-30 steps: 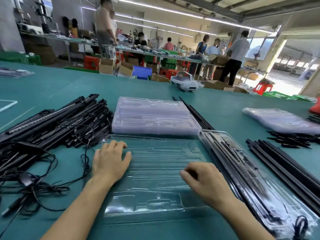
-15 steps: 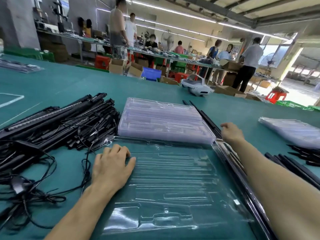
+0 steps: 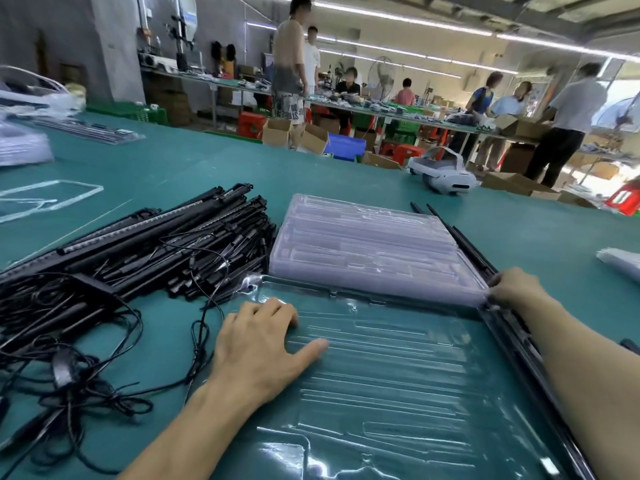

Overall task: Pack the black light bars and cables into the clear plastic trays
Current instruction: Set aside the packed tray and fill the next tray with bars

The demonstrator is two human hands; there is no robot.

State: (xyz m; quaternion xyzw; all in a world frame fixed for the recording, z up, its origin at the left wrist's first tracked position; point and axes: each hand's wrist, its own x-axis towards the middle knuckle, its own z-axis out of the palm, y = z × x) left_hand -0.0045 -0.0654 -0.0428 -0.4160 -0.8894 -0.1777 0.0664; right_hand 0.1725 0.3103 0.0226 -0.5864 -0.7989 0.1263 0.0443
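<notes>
Left hand lies flat, fingers spread, on the thin clear plastic tray. Right hand curls at the corner of the tray stack, hold unclear. Long black light bars, piled left, look stiff and light: grip mid-length.

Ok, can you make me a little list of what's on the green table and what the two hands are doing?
table: green table
front: clear tray, no bars in it
left hand: lies flat on the clear tray's left part
right hand: at the near right corner of the tray stack; grip unclear
light bars: black pile, left of the tray stack
cables: black tangle, near left
</notes>
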